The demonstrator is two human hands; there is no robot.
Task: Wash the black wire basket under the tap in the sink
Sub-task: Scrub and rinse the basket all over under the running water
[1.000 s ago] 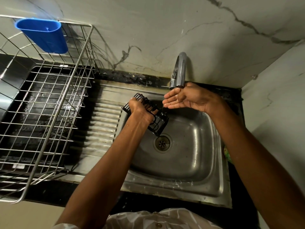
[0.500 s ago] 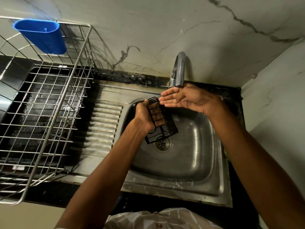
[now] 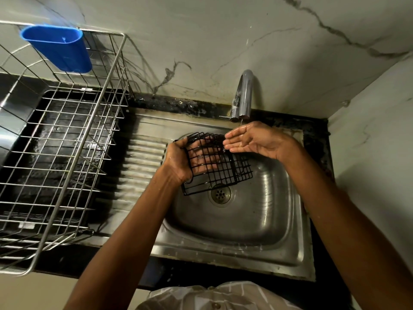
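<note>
sink [image 3: 279, 220], basket [image 3: 220, 173] in left hand [image 3: 178, 162]

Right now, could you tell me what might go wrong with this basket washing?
The left hand alone grips the black wire basket, wet, so it may slip into the steel sink. The open right hand sits under the chrome tap, so water may be deflected and splash outside the basin.

Dim warm light, glare on the steel sink [image 3: 277, 222], wide-angle bending at edges, slight blur throughout.
</note>
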